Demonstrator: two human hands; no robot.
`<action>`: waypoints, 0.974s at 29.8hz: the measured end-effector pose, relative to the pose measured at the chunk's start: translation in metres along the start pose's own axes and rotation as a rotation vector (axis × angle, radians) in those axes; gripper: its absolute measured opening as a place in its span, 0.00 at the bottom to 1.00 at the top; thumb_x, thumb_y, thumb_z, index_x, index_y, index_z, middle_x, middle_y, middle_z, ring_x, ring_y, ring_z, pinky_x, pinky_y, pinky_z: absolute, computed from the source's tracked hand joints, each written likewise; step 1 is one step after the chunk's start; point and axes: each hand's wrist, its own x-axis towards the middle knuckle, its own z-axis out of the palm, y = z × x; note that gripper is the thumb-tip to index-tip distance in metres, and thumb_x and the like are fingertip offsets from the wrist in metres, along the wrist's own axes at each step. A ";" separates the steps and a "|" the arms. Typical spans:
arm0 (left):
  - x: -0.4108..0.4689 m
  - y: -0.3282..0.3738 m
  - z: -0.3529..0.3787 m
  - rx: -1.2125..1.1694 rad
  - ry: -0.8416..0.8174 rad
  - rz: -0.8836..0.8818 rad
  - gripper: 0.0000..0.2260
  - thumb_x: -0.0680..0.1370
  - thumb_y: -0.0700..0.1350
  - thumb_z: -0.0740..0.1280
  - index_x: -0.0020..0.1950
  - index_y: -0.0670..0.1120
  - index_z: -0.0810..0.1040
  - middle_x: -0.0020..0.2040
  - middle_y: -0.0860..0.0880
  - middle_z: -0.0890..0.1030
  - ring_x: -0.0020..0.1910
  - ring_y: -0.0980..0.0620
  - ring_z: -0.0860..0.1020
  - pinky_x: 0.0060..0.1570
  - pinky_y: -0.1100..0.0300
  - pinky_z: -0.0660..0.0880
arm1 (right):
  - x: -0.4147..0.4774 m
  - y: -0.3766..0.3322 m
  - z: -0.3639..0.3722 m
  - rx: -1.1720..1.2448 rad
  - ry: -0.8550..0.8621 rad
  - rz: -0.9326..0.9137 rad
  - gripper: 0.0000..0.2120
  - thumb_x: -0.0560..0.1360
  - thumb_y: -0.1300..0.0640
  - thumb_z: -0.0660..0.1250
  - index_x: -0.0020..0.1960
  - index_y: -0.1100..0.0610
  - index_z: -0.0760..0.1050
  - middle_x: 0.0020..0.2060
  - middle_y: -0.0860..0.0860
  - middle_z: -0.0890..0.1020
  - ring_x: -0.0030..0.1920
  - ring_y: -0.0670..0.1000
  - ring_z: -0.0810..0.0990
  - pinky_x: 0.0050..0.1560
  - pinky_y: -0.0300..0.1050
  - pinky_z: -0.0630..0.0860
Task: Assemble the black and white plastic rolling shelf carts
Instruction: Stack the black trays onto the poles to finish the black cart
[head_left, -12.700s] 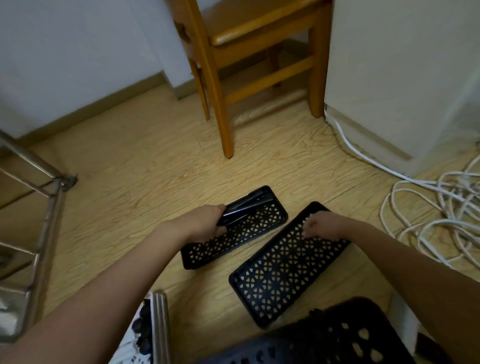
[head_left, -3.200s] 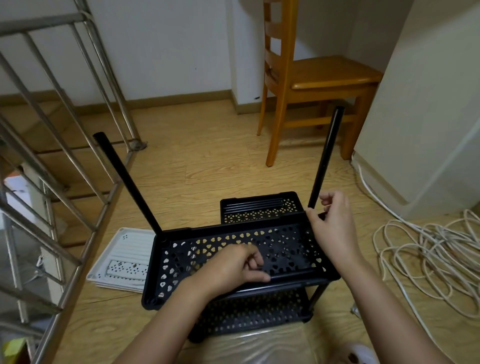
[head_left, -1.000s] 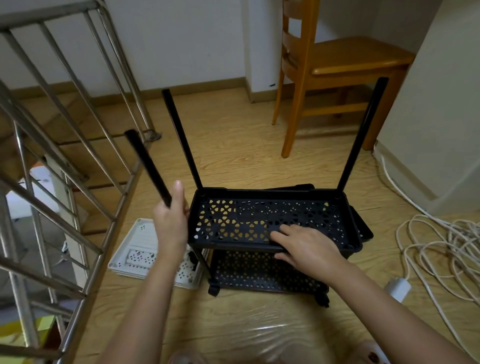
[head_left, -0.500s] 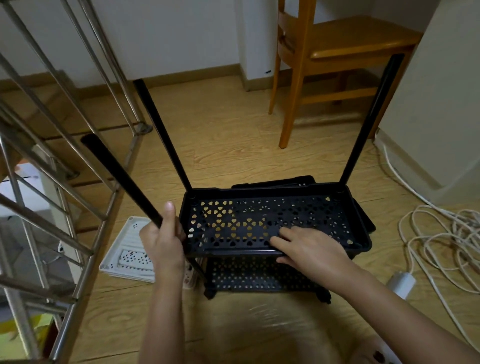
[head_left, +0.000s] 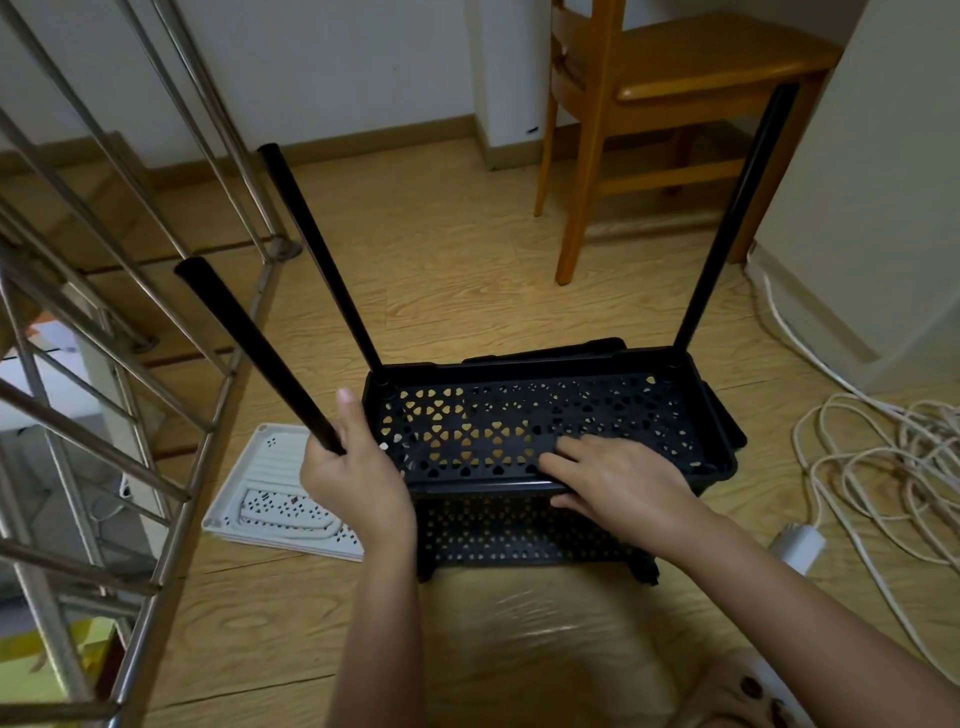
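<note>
My left grip (head_left: 358, 478) is clamped round the lower end of a loose black pole (head_left: 249, 348). The pole tilts up and to the left, just beside the front-left corner of the upper shelf (head_left: 467, 483). My right grip (head_left: 618, 488) lies flat on the upper shelf near its front rim, fingers straight and spread, clasping nothing. The black cart (head_left: 613, 410) stands on the floor (head_left: 467, 270), its upper shelf above the lower shelf (head_left: 519, 530). The left rear pole (head_left: 322, 260) and right rear pole (head_left: 727, 218) stand in its rear corners. White trays (head_left: 270, 493) lie on the floor left of the cart.
</note>
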 end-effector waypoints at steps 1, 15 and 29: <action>0.004 0.000 0.001 0.011 0.009 -0.010 0.23 0.79 0.53 0.64 0.28 0.47 0.60 0.26 0.49 0.61 0.23 0.57 0.60 0.24 0.64 0.59 | 0.000 0.001 -0.001 0.010 -0.004 0.002 0.16 0.79 0.46 0.59 0.65 0.51 0.67 0.56 0.50 0.75 0.53 0.52 0.76 0.45 0.46 0.74; 0.028 -0.013 -0.015 -0.081 -0.348 -0.029 0.20 0.74 0.48 0.64 0.26 0.44 0.62 0.22 0.51 0.62 0.23 0.52 0.60 0.25 0.60 0.56 | 0.003 0.008 0.003 -0.069 0.032 0.004 0.18 0.67 0.45 0.75 0.51 0.50 0.75 0.42 0.47 0.80 0.37 0.48 0.80 0.28 0.39 0.71; 0.048 0.008 -0.038 0.094 -0.776 -0.098 0.22 0.79 0.50 0.63 0.27 0.48 0.61 0.23 0.53 0.63 0.24 0.55 0.62 0.31 0.62 0.61 | 0.001 0.003 -0.019 0.162 -0.120 0.092 0.26 0.76 0.34 0.47 0.63 0.48 0.68 0.54 0.45 0.75 0.55 0.48 0.75 0.47 0.43 0.70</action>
